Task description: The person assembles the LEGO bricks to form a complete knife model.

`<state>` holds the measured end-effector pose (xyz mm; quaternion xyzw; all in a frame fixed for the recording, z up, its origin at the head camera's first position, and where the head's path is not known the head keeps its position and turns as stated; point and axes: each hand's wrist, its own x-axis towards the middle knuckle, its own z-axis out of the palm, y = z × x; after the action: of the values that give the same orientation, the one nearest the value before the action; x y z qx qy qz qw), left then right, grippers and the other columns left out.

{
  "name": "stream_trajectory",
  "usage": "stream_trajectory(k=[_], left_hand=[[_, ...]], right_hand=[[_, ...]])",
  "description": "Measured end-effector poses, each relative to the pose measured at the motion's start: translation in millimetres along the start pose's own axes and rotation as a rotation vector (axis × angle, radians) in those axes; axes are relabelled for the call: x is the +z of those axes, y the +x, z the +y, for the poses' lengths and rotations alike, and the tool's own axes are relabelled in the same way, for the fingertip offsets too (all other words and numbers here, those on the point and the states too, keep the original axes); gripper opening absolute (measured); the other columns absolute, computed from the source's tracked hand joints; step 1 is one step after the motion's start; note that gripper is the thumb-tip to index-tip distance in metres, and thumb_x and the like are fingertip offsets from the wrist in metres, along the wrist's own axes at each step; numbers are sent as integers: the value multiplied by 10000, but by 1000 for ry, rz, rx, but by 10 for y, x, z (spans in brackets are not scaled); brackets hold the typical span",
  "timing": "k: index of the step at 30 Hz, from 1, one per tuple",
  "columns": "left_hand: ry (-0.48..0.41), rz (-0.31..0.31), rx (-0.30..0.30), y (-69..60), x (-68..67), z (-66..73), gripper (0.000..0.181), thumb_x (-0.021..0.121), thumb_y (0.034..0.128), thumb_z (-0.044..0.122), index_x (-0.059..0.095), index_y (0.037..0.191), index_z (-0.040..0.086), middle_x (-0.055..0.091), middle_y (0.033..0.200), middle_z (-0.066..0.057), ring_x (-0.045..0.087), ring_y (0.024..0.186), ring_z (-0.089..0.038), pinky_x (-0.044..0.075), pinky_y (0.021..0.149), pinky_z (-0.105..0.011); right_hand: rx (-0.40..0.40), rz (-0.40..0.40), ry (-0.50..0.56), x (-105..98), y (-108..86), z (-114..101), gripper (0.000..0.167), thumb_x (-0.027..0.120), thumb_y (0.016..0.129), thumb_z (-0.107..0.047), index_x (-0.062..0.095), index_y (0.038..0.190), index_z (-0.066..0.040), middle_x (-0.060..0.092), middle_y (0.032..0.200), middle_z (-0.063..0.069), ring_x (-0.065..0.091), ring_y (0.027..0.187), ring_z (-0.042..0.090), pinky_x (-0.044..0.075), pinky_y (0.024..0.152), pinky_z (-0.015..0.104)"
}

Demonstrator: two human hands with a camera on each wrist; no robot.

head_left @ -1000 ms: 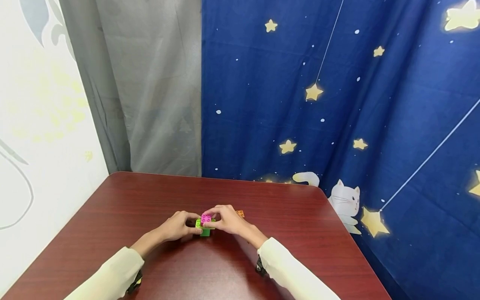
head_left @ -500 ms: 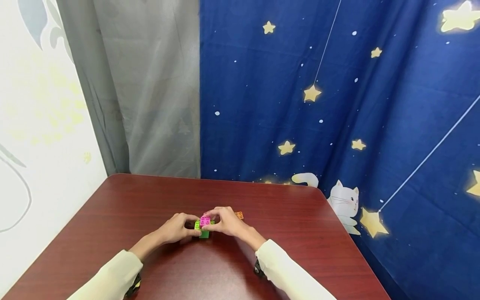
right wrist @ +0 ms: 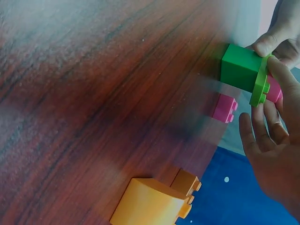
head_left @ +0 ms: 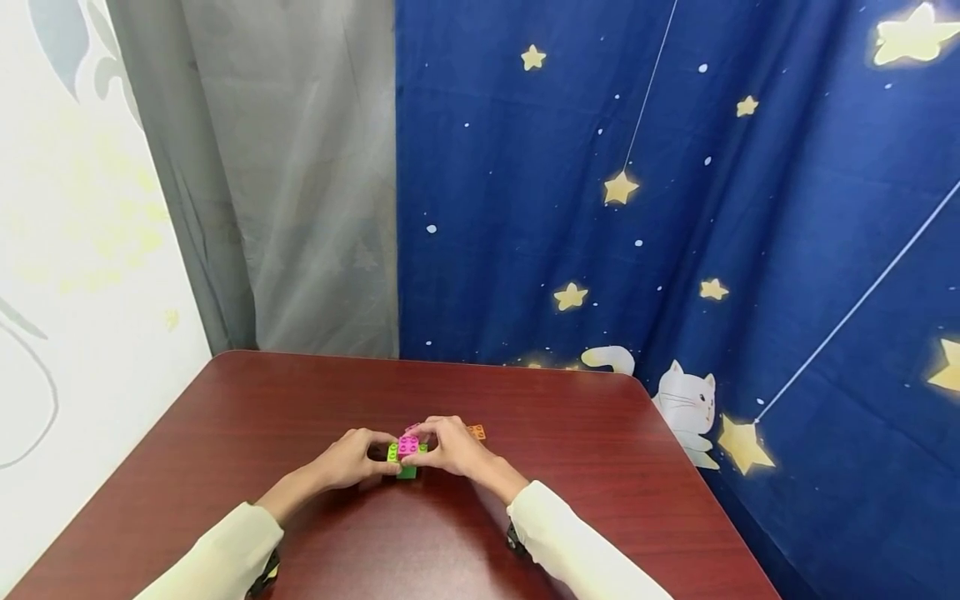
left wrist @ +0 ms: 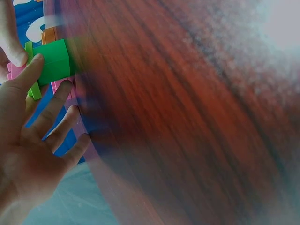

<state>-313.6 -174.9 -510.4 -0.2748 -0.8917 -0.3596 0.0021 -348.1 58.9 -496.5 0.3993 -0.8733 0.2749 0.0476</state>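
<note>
A pink brick sits on a lime-green plate, which is on a dark green block; the right wrist view shows the same dark green block and lime plate. My left hand pinches the left end of the lime plate between thumb and fingers; its other fingers are spread in the left wrist view. From the right, my right hand grips the pink brick with thumb and index finger, its other fingers loosely extended.
Behind the stack, a second pink brick stands on the brown table. Orange bricks lie beyond my right hand; a yellow-orange curved block is beside an orange one in the right wrist view. Curtains hang behind the table.
The head view has shifted slightly. Both hands keep their hold at the stack, and the pink brick's studded top shows a little more fully between the right fingers.
</note>
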Motion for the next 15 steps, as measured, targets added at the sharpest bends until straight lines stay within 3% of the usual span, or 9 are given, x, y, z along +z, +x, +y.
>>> stream_trajectory(k=[9, 15], left_hand=[[7, 4, -10, -15, -14, -23, 251, 825, 902, 345, 757, 1102, 209, 716, 855, 132, 654, 792, -74, 522, 718, -260], [10, -5, -3, -13, -15, 7, 218, 826, 902, 330, 755, 1075, 219, 701, 817, 143, 643, 754, -72, 512, 709, -258]], right_hand=[[-15, 0, -61, 35, 34, -23, 435, 913, 810, -352, 786, 1174, -149, 744, 1041, -31, 662, 807, 110, 434, 685, 83], [-7, -16, -57, 37, 15, -19, 419, 905, 824, -348, 772, 1174, -161, 725, 1046, -33, 605, 834, 23, 443, 722, 95]])
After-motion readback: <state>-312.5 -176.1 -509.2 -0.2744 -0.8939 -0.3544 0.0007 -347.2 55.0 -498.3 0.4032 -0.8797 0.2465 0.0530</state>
